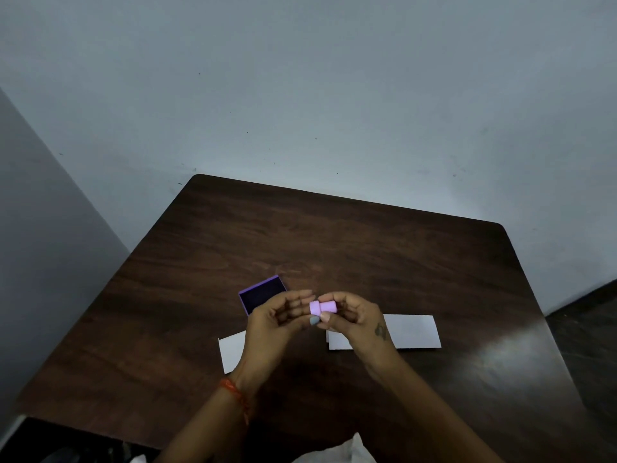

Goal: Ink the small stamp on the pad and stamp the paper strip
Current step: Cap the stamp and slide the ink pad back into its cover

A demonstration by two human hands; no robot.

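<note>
Pink small stamp (323, 307) is held above the dark wood worktop (367, 248), gripped by both the left hand (277, 320) and right hand (354, 317). Purple ink pad (262, 294) lies open just behind the left hand. White paper strips (412, 330) lie beneath.

Your two hands meet above the middle of the table (367, 248), the left hand (280, 320) and right hand (350, 317) holding the small stamp (322, 307) between them. The ink pad (262, 294) lies on the table just left of and beyond your left hand. One paper strip (412, 330) lies to the right, partly under your right hand; another paper piece (232, 350) lies near left, under your left wrist.
</note>
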